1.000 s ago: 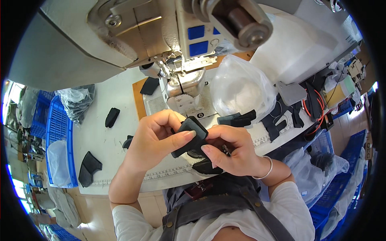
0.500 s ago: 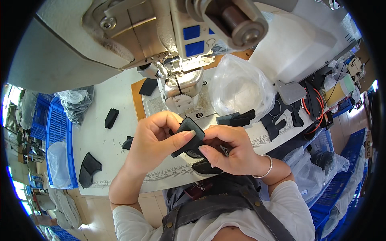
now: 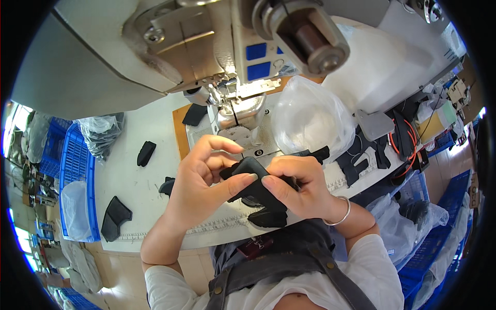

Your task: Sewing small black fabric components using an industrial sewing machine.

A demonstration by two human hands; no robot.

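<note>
Between my hands, above the front of the sewing machine bed, is a black padded fabric piece (image 3: 251,173), bent at a corner. My left hand (image 3: 206,175) pinches its left side, thumb on top and fingers curled behind. On its right side my right hand (image 3: 297,183) grips with the thumb pressed on the fabric. Just below, another black fabric piece (image 3: 268,218) lies at the table's front edge. The sewing machine's presser foot area (image 3: 235,103) is beyond my hands. A dark piece (image 3: 315,154) shows partly behind my right hand.
Black pieces lie at left, one long (image 3: 146,154) and one angular (image 3: 116,218). A blue crate (image 3: 77,181) with plastic bags stands at the left edge. A clear plastic bag (image 3: 310,121) sits right of the machine. Black straps and red-handled scissors (image 3: 411,139) lie farther right.
The fabric piece has been turned and opened out, showing its bent corner. My right thumb has moved up onto it, and my left fingers have spread a little. The view has shifted slightly.
</note>
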